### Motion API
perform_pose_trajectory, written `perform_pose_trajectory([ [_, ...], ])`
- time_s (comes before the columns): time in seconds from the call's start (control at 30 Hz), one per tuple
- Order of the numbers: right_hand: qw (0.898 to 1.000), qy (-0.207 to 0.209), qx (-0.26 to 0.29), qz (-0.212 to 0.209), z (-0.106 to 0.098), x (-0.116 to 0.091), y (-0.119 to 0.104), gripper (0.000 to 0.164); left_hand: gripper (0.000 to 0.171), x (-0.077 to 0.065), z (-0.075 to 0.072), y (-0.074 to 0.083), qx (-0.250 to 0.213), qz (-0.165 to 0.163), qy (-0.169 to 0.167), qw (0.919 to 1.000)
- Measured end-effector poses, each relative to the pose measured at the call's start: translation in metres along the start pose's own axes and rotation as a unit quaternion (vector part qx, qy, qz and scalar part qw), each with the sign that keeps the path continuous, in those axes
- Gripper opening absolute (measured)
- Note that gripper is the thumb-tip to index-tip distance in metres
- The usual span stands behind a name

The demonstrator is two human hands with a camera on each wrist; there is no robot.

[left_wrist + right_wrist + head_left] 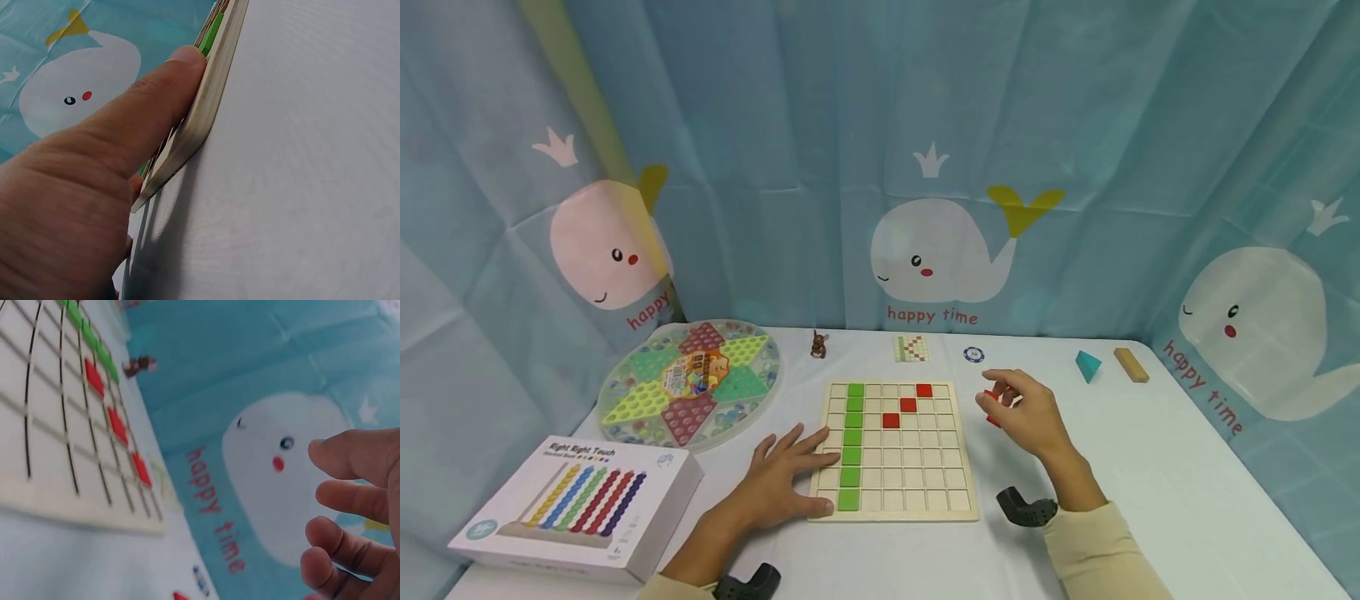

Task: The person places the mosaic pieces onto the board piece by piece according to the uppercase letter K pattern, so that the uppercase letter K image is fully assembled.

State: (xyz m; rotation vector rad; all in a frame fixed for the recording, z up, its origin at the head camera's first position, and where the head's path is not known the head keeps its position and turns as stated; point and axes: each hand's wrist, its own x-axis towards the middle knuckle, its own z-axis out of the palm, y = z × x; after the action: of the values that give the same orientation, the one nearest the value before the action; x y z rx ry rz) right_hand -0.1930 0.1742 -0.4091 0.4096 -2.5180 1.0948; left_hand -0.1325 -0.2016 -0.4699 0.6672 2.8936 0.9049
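A pale wooden grid board lies on the table. Green tiles fill its second column from the left. Three red tiles form a diagonal in the upper part. My left hand rests spread over the board's left edge, its thumb on the lower left corner; in the left wrist view that thumb presses along the rim. To the right of the board, my right hand hovers over loose red tiles, partly hidden behind it. Its fingers are loosely bent, apart from the thumb, with nothing between them.
Behind the board lie a small pattern card, a brown animal figurine and a poker chip. A teal pyramid and a wooden block sit back right. At left are a round marble game board and a white box.
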Motion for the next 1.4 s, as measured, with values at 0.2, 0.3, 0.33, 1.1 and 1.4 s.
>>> perform_pose_trajectory([
  [0.2, 0.998, -0.016, -0.004, 0.068, 0.000, -0.001, 0.020, 0.033, 0.072, 0.001, -0.001, 0.000, 0.002, -0.002, 0.000, 1.0000],
  [0.3, 0.993, -0.032, -0.013, 0.112, 0.002, -0.003, 0.031, 0.034, 0.072, 0.001, 0.001, -0.001, 0.001, -0.001, 0.001, 1.0000],
  [0.33, 0.991, -0.040, -0.016, 0.129, 0.003, -0.003, 0.034, 0.035, 0.072, 0.001, 0.001, -0.001, -0.002, -0.002, 0.000, 1.0000],
  [1.1, 0.965, -0.100, -0.126, 0.209, 0.016, -0.008, 0.048, 0.025, 0.075, 0.001, 0.001, -0.002, 0.006, -0.006, -0.004, 1.0000],
  [1.4, 0.970, -0.088, -0.079, 0.212, 0.004, -0.003, 0.037, 0.028, 0.073, 0.001, 0.002, -0.001, 0.005, -0.007, 0.001, 1.0000],
])
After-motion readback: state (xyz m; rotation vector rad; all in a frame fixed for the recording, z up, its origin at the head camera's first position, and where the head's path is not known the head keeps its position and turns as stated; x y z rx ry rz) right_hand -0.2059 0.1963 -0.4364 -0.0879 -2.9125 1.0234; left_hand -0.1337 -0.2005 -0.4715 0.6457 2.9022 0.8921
